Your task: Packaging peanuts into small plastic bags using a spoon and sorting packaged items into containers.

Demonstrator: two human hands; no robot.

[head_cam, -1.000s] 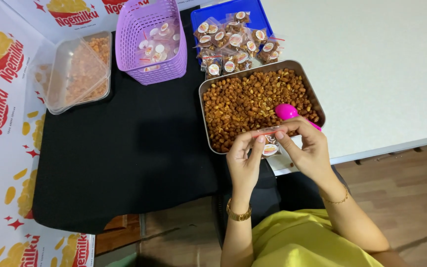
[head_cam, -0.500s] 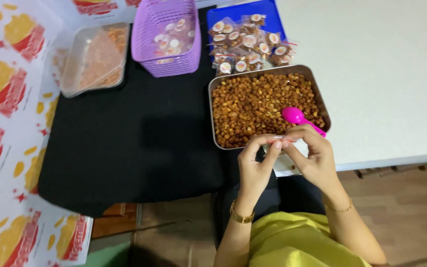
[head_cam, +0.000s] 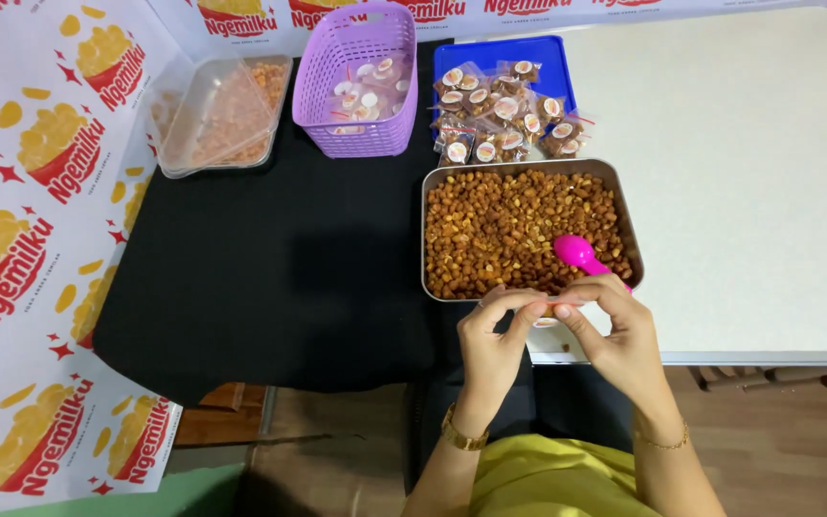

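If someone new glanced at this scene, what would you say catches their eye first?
Most likely the metal tray heaped with golden-brown fried snack pieces at the table's near edge, with a bright pink scoop lying in it. Just in front, the left hand and right hand pinch a small clear packet between their fingertips. Behind the tray sit a blue tray piled with filled packets and a purple basket.

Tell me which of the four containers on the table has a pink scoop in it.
The metal tray of brown snack pieces, nearest both hands. The pink scoop lies in it; the purple basket, blue tray and clear lidded box have none.
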